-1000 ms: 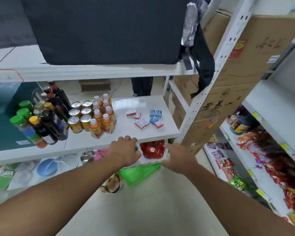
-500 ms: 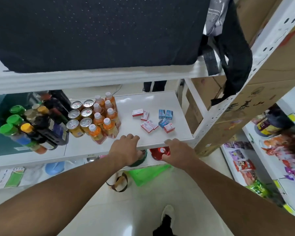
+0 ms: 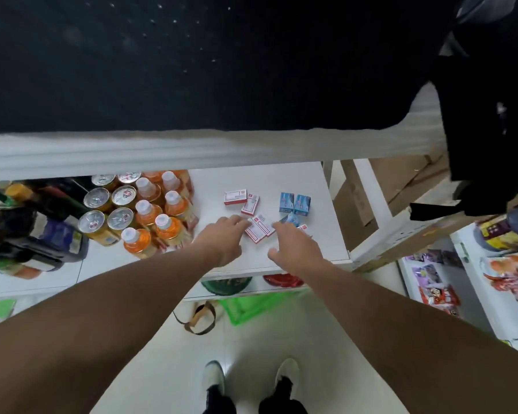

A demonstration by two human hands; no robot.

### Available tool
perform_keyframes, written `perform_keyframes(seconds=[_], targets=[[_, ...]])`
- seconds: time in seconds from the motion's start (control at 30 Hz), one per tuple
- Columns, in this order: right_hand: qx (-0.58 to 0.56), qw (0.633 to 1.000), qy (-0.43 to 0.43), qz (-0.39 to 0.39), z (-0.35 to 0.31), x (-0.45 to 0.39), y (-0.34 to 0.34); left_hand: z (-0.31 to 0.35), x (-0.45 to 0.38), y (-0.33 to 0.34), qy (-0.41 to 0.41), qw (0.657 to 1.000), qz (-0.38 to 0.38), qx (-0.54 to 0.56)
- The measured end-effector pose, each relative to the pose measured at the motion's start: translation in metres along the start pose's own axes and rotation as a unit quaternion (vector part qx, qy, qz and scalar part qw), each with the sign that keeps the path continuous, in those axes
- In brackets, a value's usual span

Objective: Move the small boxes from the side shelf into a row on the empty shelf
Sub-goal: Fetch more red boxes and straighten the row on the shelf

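Small red-and-white boxes (image 3: 259, 231) and blue boxes (image 3: 293, 203) lie scattered.

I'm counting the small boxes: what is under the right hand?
A blue box and a red-and-white box poke out from beneath the right hand. Most of each is covered; any further box beneath cannot be seen.

Setting: small retail shop or stockroom. Evidence: white metal shelf (image 3: 281, 180) stocked with grouped goods, namely orange drink bottles (image 3: 162, 216) and sealed cans (image 3: 108, 210) left of the hands; packaged snacks (image 3: 437, 294) on racks to their right; cardboard cartons (image 3: 401, 180) behind, beyond the shelf post.
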State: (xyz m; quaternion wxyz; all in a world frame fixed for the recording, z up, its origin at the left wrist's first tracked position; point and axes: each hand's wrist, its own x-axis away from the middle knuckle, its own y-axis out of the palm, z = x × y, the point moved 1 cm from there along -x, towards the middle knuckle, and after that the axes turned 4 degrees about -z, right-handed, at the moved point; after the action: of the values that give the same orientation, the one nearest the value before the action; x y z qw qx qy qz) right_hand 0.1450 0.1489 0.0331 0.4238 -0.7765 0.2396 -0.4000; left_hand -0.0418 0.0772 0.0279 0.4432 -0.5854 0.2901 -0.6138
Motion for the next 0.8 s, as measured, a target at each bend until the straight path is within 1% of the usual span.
perform_keyframes(seconds=[0.17, 0.27, 0.4, 0.6, 0.8], targets=[[0.028, 0.999, -0.012, 0.044, -0.006, -0.043, 0.017, -0.015, -0.049, 0.011, 0.070, 0.997, 0.040, 0.000], [0.067, 0.996, -0.010, 0.062, -0.007, -0.057, 0.024, -0.022, -0.058, 0.021, 0.085, 0.993, 0.078, -0.039], [0.105, 0.993, -0.024, 0.055, -0.007, -0.065, 0.031, -0.023, -0.054, 0.023, 0.084, 0.988, 0.101, -0.081], [0.074, 0.995, -0.007, 0.061, -0.007, -0.066, 0.033, -0.024, -0.048, 0.021, 0.077, 0.987, 0.098, -0.104], [0.091, 0.993, 0.012, 0.076, -0.007, -0.050, 0.036, -0.024, -0.033, 0.024, 0.073, 0.992, 0.088, -0.047]])
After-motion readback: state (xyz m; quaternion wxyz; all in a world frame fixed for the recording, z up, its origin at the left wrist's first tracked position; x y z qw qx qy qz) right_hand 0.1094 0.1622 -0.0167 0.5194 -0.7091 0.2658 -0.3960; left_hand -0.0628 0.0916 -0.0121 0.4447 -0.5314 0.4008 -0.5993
